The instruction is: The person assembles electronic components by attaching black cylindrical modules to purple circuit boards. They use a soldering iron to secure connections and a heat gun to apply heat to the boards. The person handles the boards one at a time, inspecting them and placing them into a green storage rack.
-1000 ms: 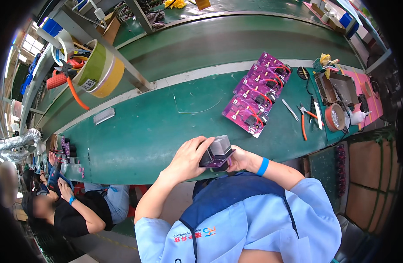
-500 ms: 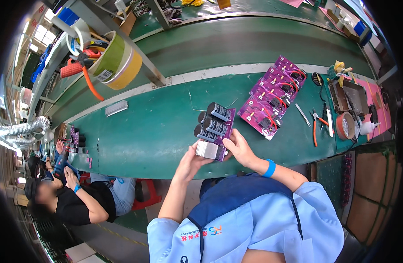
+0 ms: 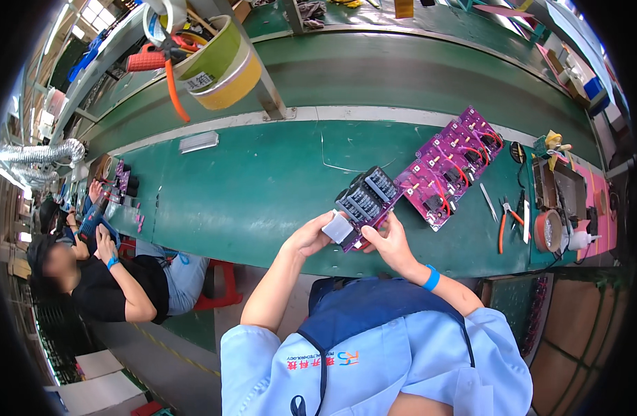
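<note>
The board (image 3: 365, 201) runs far-right from both hands; the left hand (image 3: 310, 236) pinches the grey block (image 3: 338, 227) at its near end, the right hand (image 3: 388, 239) holds its near edge over the surface (image 3: 249, 187).

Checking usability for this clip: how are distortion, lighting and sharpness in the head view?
Head view: strong fisheye, green table edges bow, black vignette at corners; even bright lighting, window glare upper left; both hands and the purple circuit board sharp.

hands (image 3: 311, 237) hold circuit board (image 3: 363, 201) (purple)
</note>
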{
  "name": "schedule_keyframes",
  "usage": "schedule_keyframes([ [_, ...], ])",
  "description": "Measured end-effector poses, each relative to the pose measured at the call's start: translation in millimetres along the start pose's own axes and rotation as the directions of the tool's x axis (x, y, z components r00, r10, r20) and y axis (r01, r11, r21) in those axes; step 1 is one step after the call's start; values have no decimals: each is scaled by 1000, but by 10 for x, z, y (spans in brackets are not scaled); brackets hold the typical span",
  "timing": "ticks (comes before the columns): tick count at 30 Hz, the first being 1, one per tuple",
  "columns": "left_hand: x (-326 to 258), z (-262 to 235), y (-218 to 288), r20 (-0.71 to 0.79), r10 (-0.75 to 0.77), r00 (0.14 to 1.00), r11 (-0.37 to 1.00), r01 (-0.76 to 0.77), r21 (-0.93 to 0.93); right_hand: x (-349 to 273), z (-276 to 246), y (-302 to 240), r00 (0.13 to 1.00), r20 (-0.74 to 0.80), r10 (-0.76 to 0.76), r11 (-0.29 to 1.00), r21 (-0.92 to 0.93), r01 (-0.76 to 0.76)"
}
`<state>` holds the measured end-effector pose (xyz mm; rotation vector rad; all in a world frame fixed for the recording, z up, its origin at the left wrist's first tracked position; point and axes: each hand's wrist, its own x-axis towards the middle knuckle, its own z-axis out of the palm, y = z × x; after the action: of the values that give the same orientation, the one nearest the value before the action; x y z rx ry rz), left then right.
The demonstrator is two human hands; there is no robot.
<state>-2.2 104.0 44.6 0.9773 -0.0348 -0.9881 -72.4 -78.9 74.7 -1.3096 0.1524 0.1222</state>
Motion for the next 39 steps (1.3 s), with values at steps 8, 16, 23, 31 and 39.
schedule_keyframes([
  [8,88,-28,-10,18,-29,999,996,30,-82,48,-9,72,998,-63,-11,998,-62,7],
  [16,129,-115,-8,54,-109,993,993,111,-41,46,-37,111,997,1,83,996,27,-83],
  [23,45,-118,14,88,-56,995,997,52,56,22,-10,126,998,31,46,999,-19,-45],
  [31,-43,8,129,140,179,974,931,-214,297,153,-155,-315,955,179,-238,823,-485,296],
  [39,-213,58,278,3,112,994,987,-111,119,347,-210,-686,784,567,-252,342,-706,621],
])
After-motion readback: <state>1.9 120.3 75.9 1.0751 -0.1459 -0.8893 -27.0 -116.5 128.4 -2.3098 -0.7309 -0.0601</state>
